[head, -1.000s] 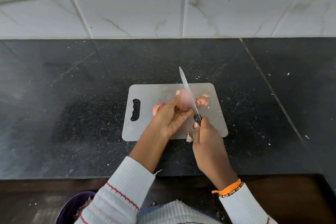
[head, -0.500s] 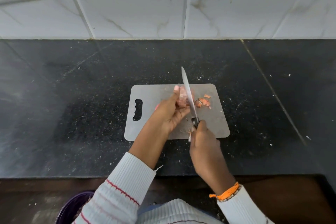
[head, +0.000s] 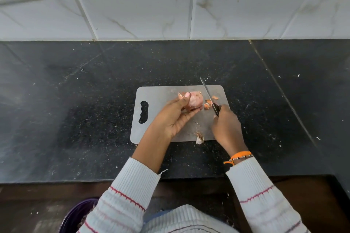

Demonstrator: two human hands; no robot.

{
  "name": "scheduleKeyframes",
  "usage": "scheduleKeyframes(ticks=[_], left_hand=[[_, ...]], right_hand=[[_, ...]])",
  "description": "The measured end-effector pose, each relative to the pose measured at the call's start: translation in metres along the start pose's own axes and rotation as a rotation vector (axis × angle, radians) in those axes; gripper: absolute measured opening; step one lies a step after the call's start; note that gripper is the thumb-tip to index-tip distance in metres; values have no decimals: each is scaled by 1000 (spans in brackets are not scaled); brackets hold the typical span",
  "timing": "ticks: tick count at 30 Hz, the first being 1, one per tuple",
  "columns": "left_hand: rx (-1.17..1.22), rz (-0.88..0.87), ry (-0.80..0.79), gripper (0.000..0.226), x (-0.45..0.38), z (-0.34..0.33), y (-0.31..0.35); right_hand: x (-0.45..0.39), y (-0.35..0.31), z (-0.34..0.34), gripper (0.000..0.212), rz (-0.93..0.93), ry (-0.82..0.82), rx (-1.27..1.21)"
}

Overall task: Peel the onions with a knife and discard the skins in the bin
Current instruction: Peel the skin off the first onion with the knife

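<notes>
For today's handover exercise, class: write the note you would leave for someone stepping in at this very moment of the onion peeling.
Left hand: holds the onion over the cutting board.
Right hand: grips the knife, blade just right of the onion, apart from it.
Done: onion mostly pale, a flap of skin at the thumb. Skin scraps lie on the board, a root end at its near edge.
Left: strip the last skin, put all scraps in the purple bin below the counter.

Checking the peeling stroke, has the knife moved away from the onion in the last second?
Yes. The knife was against the onion mid-board; now it stands apart, shifted toward the right edge of the cutting board, gripped by the right hand.
</notes>
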State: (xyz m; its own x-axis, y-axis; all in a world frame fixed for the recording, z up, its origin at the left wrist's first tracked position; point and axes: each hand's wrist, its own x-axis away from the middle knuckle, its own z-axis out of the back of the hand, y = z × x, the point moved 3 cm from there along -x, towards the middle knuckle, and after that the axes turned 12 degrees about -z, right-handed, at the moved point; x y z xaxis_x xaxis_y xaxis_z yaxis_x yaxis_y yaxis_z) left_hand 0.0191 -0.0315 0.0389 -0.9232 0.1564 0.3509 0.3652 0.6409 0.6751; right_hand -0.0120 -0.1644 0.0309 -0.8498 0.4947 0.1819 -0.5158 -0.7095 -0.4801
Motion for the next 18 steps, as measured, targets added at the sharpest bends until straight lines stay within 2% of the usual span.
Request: scheduleKeyframes(ticks=[3, 6, 8, 9, 12, 14, 18], left_hand=[[-43, -20, -56, 32, 5, -1, -1], [-45, -58, -137, 40, 8, -1, -2], [-63, -105, -199, 46, 8, -1, -2], [-77, -130, -229, 49, 8, -1, -3], [-102, -185, -317, 53, 8, 1, -3], [-107, -207, -383, 55, 11, 0, -3], [-187, -235, -423, 54, 14, -1, -2]], right_hand=[[-9, 0, -7, 43, 23, -18, 48], [-9, 0, -3, 42, 103, -1, 6], [-6, -2, 5, 34, 165, 20, -195], [-4, -3, 9, 31, 167, -24, -356], [6, -9, 9, 25, 116, -339, -813], [11, -10, 5, 24, 74, -451, -990], [15, -6, 9, 35, 147, -362, -1066]])
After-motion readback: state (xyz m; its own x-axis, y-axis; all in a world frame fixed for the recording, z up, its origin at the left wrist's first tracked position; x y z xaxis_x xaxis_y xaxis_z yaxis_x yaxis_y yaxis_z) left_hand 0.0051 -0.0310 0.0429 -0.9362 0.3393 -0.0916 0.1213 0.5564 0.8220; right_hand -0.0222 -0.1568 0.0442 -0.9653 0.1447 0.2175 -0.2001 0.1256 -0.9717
